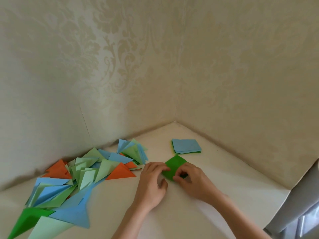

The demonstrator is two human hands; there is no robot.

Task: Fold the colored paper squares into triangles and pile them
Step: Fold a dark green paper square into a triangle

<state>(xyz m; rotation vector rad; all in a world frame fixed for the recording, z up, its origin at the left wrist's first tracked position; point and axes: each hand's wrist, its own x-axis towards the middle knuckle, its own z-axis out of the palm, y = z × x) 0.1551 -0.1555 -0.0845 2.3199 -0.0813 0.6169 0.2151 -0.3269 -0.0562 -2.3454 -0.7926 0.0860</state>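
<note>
Head view: both hands (170, 176) pinch green square (174, 167) between triangle pile (82, 171), blue stack (186, 146)

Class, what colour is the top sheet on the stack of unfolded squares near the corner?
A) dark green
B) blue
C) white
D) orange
B: the stack beyond both hands shows a blue sheet on top; the dark green paper is the one being folded.

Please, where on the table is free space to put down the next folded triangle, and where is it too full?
Free: the table right of the right hand, up to the wall; also the near strip between the triangle pile and the left hand. Crowded: the left side under the pile, and the spot between the blue stack and the green square that both hands work on.
</note>
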